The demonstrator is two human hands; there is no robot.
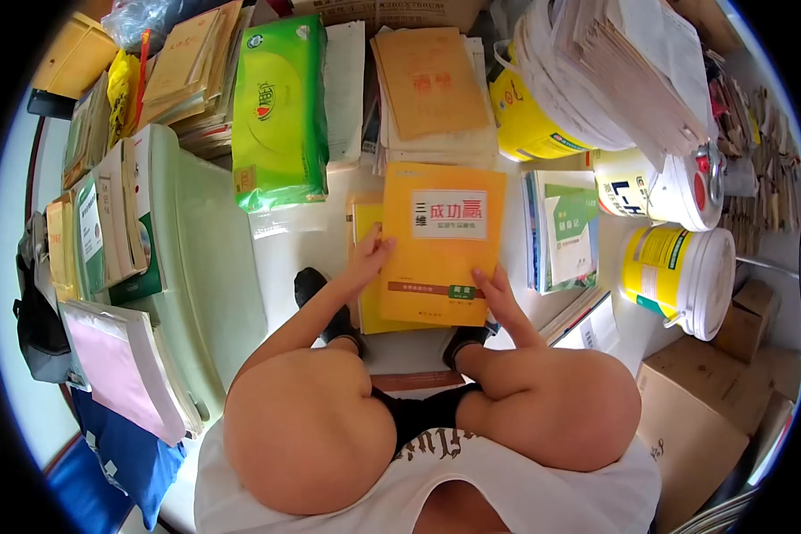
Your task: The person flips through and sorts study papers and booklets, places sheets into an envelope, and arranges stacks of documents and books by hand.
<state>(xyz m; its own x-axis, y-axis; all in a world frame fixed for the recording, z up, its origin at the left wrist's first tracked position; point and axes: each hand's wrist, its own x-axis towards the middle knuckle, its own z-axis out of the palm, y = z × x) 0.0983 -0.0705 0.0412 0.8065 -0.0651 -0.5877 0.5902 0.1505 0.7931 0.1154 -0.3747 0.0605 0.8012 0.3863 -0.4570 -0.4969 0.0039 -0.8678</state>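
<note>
While the left hand point(369, 256) grips the left edge of a yellow-orange book point(436, 267), the right hand point(500, 299) pinches its lower right edge, thumb on the cover. Both hands are closed on this 1 book; what the fingers do behind it cannot be seen. It is held cover up between the hands, in front of the knees, showing a white title panel with red and black characters and a brown band near the foot. Another yellow book point(371, 313) peeks out beneath, at the left side and along the bottom; whether the 2 touch, I cannot tell. Dark shoes point(310, 287) stand on the pale floor point(285, 249) to either side.

Beyond the held book, a brown-covered stack point(432, 76) lies beside a green tissue pack point(280, 107). To the right sits a pile of booklets point(568, 233), green and white on top, and past it a white bucket point(676, 271) with a yellow label. Loose papers point(641, 80) lean over a larger bucket point(543, 120) farther up. On the left, a pink-topped stack point(116, 369) rests near a pale green surface point(200, 240)
</note>
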